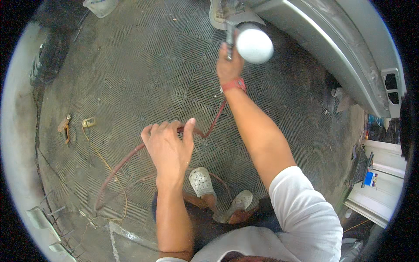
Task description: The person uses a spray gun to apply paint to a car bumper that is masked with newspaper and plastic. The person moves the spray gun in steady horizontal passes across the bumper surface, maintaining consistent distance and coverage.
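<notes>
My right hand (229, 70), with a red band at the wrist, is stretched far forward and closed around a spray gun (229, 41). A round white cup (254, 46) sits on the gun's right side; both are slightly blurred. From below the right wrist a dark red hose (123, 161) runs back to my left hand (167, 146). There the fingers curl over the hose, with the thumb apart from them. Beyond the left hand it loops down to the floor and passes behind my feet. The gun's nozzle and trigger are hard to make out.
A silver vehicle body panel (323, 41) curves along the upper right, near paper sheeting (238, 13). Leftward lie a tyre (50, 59), an orange-handled tool (66, 131) and a yellow cord (102, 156). A white cabinet (379, 192) stands at right; a translucent tub (101, 6) is at the top.
</notes>
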A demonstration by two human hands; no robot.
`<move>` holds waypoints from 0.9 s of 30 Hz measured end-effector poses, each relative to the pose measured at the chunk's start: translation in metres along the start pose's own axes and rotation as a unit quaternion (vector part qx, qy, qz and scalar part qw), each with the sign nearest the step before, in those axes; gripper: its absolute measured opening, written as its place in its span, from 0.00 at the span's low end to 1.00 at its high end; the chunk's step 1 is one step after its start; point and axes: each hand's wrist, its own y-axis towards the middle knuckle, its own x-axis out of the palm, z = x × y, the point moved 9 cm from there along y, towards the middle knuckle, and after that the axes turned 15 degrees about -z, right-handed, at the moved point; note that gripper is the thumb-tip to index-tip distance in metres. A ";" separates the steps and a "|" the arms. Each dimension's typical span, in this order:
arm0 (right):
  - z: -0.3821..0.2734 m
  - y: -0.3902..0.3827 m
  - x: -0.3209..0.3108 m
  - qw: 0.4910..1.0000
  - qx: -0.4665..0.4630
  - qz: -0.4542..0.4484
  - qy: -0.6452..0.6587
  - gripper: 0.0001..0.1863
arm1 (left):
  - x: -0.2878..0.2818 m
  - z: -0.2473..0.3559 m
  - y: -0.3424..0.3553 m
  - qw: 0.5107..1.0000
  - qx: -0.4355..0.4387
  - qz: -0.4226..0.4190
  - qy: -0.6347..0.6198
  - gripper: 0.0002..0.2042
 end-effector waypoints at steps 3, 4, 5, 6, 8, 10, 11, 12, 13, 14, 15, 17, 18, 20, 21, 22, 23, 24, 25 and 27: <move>0.045 -0.037 -0.027 0.996 0.079 0.039 -0.016 0.33 | -0.014 0.019 -0.008 0.998 0.042 0.042 -0.033 0.19; 0.053 -0.042 -0.032 0.994 0.095 0.052 -0.019 0.33 | -0.017 0.023 -0.013 0.997 0.046 0.055 -0.035 0.19; 0.060 -0.048 -0.038 0.991 0.112 0.064 -0.021 0.32 | -0.021 0.026 -0.018 0.996 0.049 0.068 -0.037 0.19; 0.059 -0.046 -0.037 0.991 0.094 0.076 -0.057 0.32 | -0.024 0.028 -0.022 0.995 0.052 0.081 -0.039 0.19; 0.057 -0.034 -0.022 0.992 0.102 0.051 -0.049 0.32 | -0.023 0.029 -0.031 0.996 0.047 0.071 -0.037 0.18; 0.055 -0.011 0.010 0.996 0.089 -0.010 0.007 0.32 | -0.021 0.029 -0.038 0.996 0.046 0.064 -0.040 0.17; 0.049 -0.002 0.021 0.997 0.066 -0.045 0.012 0.31 | -0.019 0.029 -0.040 0.996 0.048 0.061 -0.042 0.16; 0.043 0.007 0.031 0.996 0.043 -0.080 0.018 0.31 | -0.016 0.030 -0.040 0.996 0.051 0.058 -0.045 0.15; 0.031 0.014 0.042 0.991 0.038 -0.126 0.020 0.31 | -0.018 0.031 -0.041 0.995 0.053 0.068 -0.045 0.15; 0.023 0.019 0.047 0.984 0.033 -0.172 0.021 0.31 | -0.019 0.032 -0.040 0.994 0.057 0.078 -0.046 0.16; 0.021 0.021 0.036 0.984 0.040 -0.168 0.038 0.31 | -0.021 0.035 -0.038 0.993 0.064 0.087 -0.049 0.16; 0.014 0.012 0.012 0.983 0.052 -0.159 0.077 0.32 | -0.023 0.038 -0.029 0.992 0.064 0.091 -0.059 0.17; 0.020 0.003 -0.013 0.991 0.046 -0.114 0.055 0.32 | -0.024 0.040 -0.023 0.991 0.068 0.094 -0.068 0.17; 0.044 -0.022 -0.061 0.994 0.078 -0.017 0.074 0.26 | -0.031 0.043 -0.014 0.985 0.072 0.139 -0.066 0.19; 0.072 -0.040 -0.089 0.990 0.095 0.031 0.098 0.21 | -0.029 0.047 -0.007 0.982 0.079 0.157 -0.069 0.20; 0.079 -0.058 -0.109 0.981 0.142 0.047 0.126 0.19 | -0.029 0.042 -0.001 0.980 0.072 0.172 -0.063 0.20; 0.086 -0.075 -0.134 0.968 0.187 0.065 0.151 0.19 | -0.029 0.041 0.006 0.979 0.069 0.178 -0.070 0.21; 0.093 -0.093 -0.159 0.953 0.230 0.085 0.177 0.22 | -0.028 0.039 0.012 0.978 0.067 0.180 -0.075 0.21; 0.093 -0.105 -0.184 0.947 0.251 0.106 0.171 0.24 | -0.029 0.035 0.017 0.978 0.063 0.185 -0.079 0.21; 0.090 -0.127 -0.249 0.937 0.272 0.149 0.159 0.27 | -0.023 0.037 0.029 0.978 0.065 0.174 -0.095 0.23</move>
